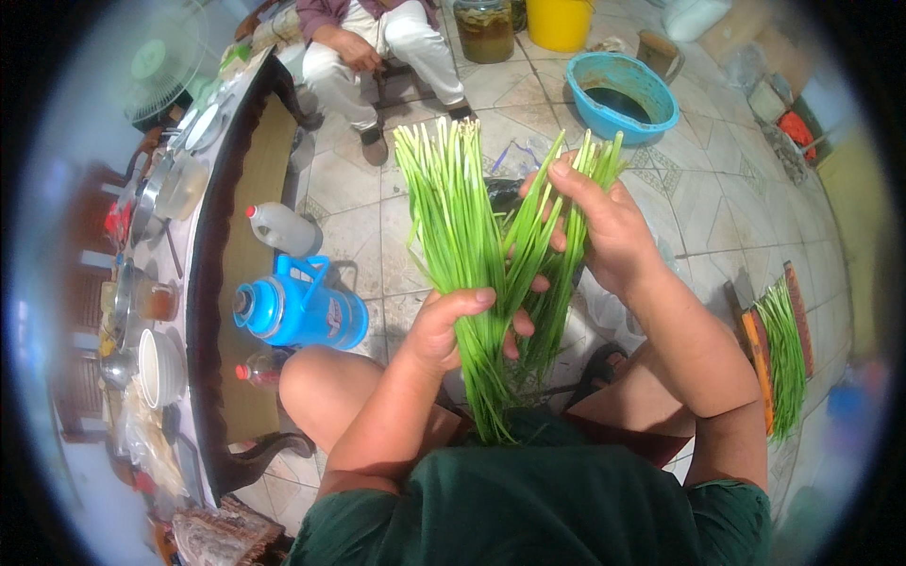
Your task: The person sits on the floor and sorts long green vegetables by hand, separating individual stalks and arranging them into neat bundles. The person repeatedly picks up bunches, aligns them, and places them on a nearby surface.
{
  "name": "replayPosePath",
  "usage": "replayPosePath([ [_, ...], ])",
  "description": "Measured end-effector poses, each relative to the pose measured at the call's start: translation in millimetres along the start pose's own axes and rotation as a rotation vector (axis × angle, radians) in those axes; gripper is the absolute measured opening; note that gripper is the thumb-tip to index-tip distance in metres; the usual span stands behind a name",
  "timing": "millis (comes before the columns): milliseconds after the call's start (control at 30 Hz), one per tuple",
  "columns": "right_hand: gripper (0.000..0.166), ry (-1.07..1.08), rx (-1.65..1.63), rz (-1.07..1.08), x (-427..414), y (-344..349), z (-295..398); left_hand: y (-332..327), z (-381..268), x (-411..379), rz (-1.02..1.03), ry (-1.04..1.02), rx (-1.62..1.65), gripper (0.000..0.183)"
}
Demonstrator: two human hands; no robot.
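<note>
A thick bunch of green garlic chives (456, 212) stands upright in my left hand (460, 325), its pale cut ends upward and its leaf tips hanging towards my lap. My right hand (598, 212) holds a smaller bunch of chives (577, 233) near its pale ends, with the thumb across the stems. Some stalks fan out between the two bunches, and the fingers of my left hand reach behind them. Below and behind the smaller bunch, a dark plastic bag (504, 192) shows in part; what it holds is mostly hidden.
More chives (782, 361) lie on a small wooden stool (757, 368) at right. A blue thermos jug (304, 301) and a plastic jug (283, 228) stand left, beside a table (205, 283) bearing dishes. Ahead are a blue basin (623, 67), a yellow bucket (559, 25) and a seated person.
</note>
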State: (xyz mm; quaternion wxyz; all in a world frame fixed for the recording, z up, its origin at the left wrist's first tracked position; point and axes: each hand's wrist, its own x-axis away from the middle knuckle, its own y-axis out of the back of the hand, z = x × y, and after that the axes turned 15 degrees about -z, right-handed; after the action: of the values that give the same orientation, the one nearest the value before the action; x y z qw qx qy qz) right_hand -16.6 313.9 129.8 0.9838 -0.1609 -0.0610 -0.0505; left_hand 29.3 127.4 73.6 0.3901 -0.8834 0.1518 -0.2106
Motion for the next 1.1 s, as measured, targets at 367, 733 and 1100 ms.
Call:
replayPosePath([
  [367,0.03,0.099,0.0,0.041,3.2,-1.5,-3.7,-9.5,-1.4,3.4,-0.076,0.064,-0.155,0.053],
  [733,0.022,0.159,-0.346,-0.058,-34.1,50.0,40.4,-5.9,-7.7,-1.2,-0.142,-0.177,-0.067,0.041],
  [1100,0.02,0.043,-0.02,-0.076,-28.1,45.0,30.1,0.0,-0.9,0.2,-0.093,-0.148,-0.165,0.032],
])
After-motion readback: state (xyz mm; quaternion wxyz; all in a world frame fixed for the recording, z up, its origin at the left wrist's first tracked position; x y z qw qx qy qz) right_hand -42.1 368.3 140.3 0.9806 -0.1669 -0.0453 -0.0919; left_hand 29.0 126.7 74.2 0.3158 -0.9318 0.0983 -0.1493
